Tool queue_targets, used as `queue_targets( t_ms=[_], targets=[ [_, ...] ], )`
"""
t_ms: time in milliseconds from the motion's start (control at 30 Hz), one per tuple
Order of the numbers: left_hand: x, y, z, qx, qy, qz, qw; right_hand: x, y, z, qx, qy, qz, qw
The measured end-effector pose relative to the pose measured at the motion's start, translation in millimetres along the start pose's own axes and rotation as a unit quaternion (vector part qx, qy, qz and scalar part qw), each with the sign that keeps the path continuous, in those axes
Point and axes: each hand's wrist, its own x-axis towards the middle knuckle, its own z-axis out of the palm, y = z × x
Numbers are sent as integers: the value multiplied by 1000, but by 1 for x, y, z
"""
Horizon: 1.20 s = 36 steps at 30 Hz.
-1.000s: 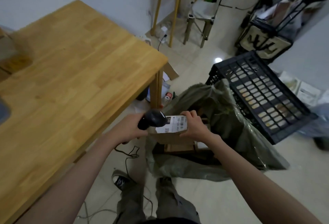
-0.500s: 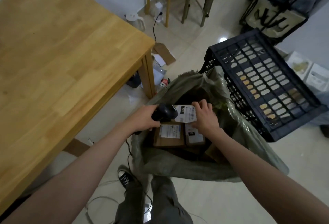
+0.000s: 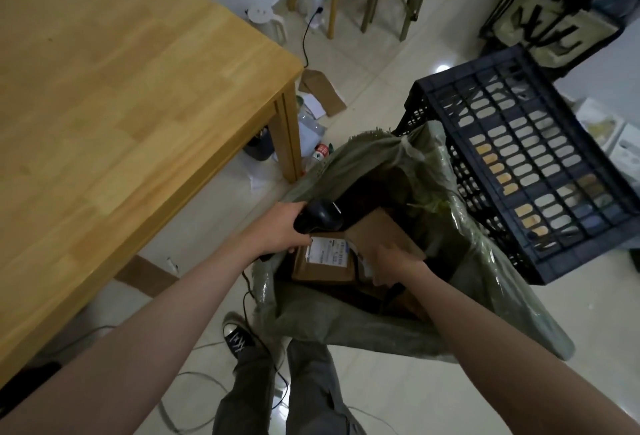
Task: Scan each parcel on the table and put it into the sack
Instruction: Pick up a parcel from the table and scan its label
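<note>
While I stand over the open green sack (image 3: 398,327) on the floor, both my hands are down at its mouth. My left hand (image 3: 277,228) is wrapped round the grip of the black scanner (image 3: 320,216), whose head hangs just above the sack's near-left rim, its cable trailing down past my shoe. My right hand (image 3: 389,258) reaches inside the sack, fingers curled over the edge of a plain brown cardboard parcel (image 3: 381,228), which sits tilted with its bare face up. Just beside it, lower in the sack, lies another brown parcel (image 3: 323,263) with a white printed label on top, touching the first along one edge; darker boxes show beneath them, too dim to count. The sack leans against a black slotted plastic crate (image 3: 540,144) turned on its side, through whose slots I can make out pale and yellowish shapes I cannot identify. The wooden tabletop (image 3: 121,95) stretches to my left.
</note>
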Motion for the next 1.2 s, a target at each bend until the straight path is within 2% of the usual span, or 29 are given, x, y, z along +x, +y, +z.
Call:
queue_targets(
  t_ms=[233, 567, 733, 933, 1200],
  targets=[
    [-37, 6, -40, 13, 55, -9, 998, -50, -24, -53, 43, 131, -42, 990],
    [-147, 10, -137, -37, 179, 2, 983, -155, -114, -163, 48, 221, -181, 957],
    [-206, -8, -175, -34, 230, 0, 973, -195, -178, -197, -8, 249, -225, 942],
    [-270, -49, -200, -62, 283, -13, 957, -238, -266, -213, -33, 279, -286, 916],
    [-363, -136, -218, -95, 354, -50, 929, -275, -403, -190, -73, 302, -355, 882]
  ],
)
